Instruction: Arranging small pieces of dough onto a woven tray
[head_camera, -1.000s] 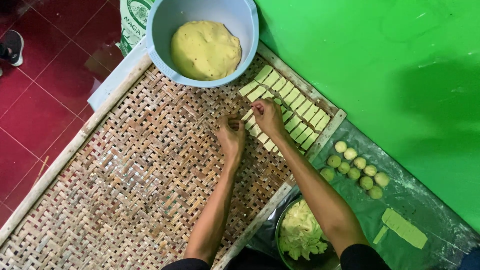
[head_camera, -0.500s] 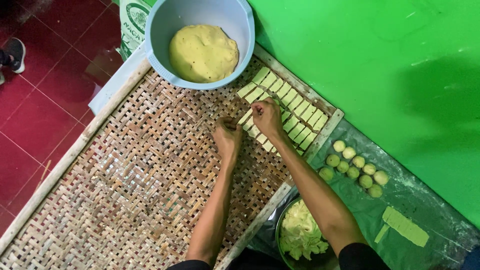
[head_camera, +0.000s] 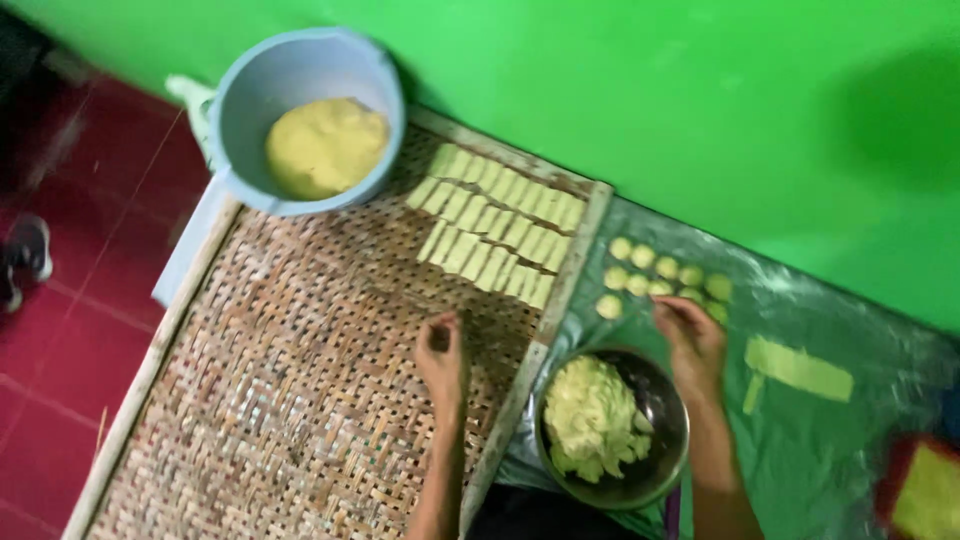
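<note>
right hand at dough balls (left hand on woven tray).

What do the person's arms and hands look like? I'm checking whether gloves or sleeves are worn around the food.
Both forearms are bare, with no sleeves in view. The left hand and right hand wear no gloves; no rings, watch or bracelets can be made out.
</note>
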